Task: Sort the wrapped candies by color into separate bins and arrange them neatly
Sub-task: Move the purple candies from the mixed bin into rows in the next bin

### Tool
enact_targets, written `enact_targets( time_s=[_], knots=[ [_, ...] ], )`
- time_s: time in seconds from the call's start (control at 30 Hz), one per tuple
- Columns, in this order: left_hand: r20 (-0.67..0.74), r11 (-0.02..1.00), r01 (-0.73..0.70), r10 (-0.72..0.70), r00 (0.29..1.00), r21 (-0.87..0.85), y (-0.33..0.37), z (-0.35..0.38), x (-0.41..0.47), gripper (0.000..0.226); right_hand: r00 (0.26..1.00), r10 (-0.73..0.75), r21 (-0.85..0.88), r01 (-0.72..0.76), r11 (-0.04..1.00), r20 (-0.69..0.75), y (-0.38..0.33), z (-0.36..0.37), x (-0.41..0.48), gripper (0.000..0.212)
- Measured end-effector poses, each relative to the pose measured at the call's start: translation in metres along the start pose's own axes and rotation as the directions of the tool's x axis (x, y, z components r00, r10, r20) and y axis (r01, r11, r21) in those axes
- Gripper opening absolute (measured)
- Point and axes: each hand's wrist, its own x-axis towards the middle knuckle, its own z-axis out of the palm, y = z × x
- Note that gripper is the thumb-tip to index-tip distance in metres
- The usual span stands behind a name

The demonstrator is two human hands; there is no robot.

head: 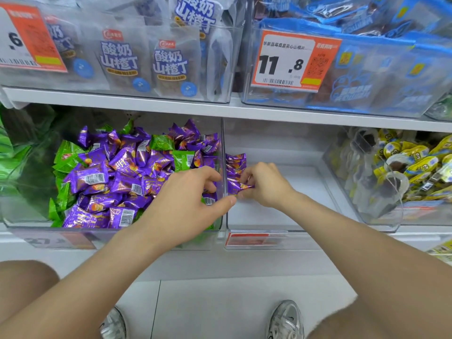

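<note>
A clear left bin [14, 223] holds a heap of purple candies [127, 174] mixed with green candies [66, 155]. My left hand [186, 199] reaches into its right end with curled fingers among the wrappers; what they grip is hidden. Its thumb lies against the divider wall. The clear middle bin [293, 216] is mostly bare, with a short row of purple candies [236, 162] stacked against its left wall. My right hand [264, 184] pinches the nearest purple candy [238, 185] of that row.
A bin of yellow-wrapped snacks [403, 172] stands at the right. The upper shelf carries bins of white and blue snack packs with price tags [291, 62]. A red label [254, 238] fronts the middle bin. My shoes [286, 319] stand on the white floor below.
</note>
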Motion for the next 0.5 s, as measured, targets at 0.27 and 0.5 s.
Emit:
enact_targets(
  time_s=[0.27,0.5],
  knots=[
    [0.001,1.000,0.010,-0.010,1.000,-0.018,0.000,0.001,0.000,0.050,0.990,0.110,0.067,-0.104,0.992,-0.086,-0.017,0.003,-0.002,0.053],
    [0.004,1.000,0.000,0.000,1.000,0.001,-0.001,0.001,0.001,0.050,0.972,0.212,0.011,-0.212,0.977,-0.101,-0.022,0.004,-0.005,0.061]
  ],
)
